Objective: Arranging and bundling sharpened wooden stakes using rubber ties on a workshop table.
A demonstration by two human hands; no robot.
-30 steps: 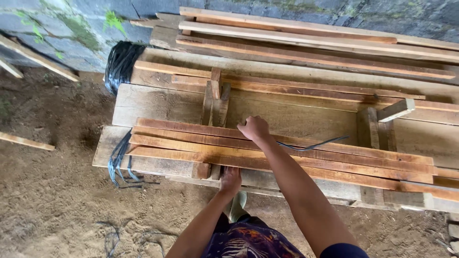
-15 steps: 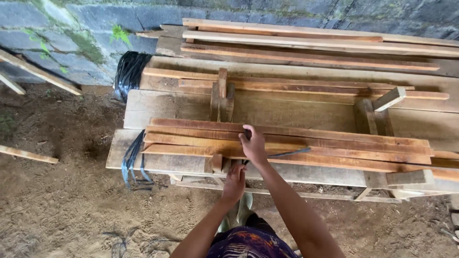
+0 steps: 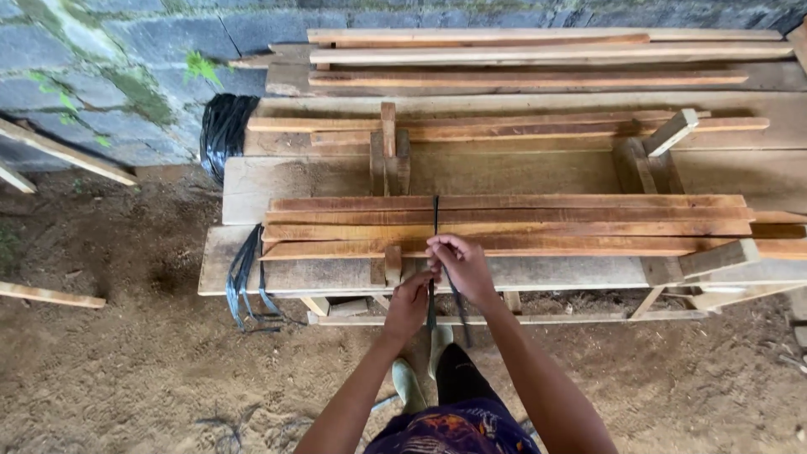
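At frame centre, a dark strap laid across the bundle of wooden slats is pinched taut by the left hand and right hand, binding them.

A mossy stone wall (black strap bundle leaning against it).

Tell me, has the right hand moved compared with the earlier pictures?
Yes. The right hand has come back from the top of the slat stack to the stack's near edge, beside the left hand, and now grips the dark strap.
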